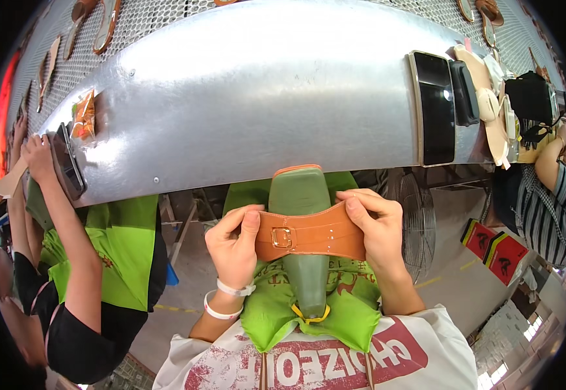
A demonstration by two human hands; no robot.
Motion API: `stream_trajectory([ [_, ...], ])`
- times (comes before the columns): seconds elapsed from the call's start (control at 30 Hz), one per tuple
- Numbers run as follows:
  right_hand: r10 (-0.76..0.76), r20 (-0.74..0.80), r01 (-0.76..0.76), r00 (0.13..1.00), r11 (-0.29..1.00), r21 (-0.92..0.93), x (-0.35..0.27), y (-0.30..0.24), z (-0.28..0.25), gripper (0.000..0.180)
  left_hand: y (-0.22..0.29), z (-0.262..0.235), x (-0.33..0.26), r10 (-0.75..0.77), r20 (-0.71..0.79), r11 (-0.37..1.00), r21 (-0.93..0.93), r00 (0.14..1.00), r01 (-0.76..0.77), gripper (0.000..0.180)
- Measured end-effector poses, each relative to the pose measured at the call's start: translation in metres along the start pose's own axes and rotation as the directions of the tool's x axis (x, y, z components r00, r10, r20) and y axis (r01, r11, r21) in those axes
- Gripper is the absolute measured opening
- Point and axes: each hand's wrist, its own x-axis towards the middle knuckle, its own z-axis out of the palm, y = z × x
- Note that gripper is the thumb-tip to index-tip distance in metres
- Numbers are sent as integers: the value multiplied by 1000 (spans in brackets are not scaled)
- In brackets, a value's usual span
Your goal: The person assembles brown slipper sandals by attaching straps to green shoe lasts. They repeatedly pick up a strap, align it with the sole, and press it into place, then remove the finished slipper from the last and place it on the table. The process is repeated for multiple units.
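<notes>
A brown leather shoe strap (pixel 313 235) with a gold square buckle is stretched across a green shoe last (pixel 298 195). My left hand (pixel 234 242) pinches the strap's left end between thumb and fingers. The right end is pinched by my right hand (pixel 379 224). The last lies lengthwise over my lap, its wide end at the metal table's front edge and its narrow end toward my body. An orange-brown edge shows round the wide end. A yellow band (pixel 311 316) lies at the narrow end. The strap hides the last's middle part.
A shiny metal table (pixel 244 104) spans the front, a mesh conveyor with sandals beyond. A tablet (pixel 434 107) and black case (pixel 465 93) lie right, a snack packet (pixel 84 117) and phone (pixel 68 159) left. Co-workers sit on both sides. A fan (pixel 417 227) and red box (pixel 494 250) stand below.
</notes>
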Motion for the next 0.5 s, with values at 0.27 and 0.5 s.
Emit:
stream_trajectory([
  [0.27, 136, 222, -184, 965, 961, 209, 24, 21, -5, 20, -22, 1, 14, -130, 144, 962, -220, 981, 160, 29],
  [0.5, 180, 243, -247, 953, 927, 280, 27, 32, -4, 22, -32, -2, 20, -190, 250, 904, -332, 949, 268, 29],
])
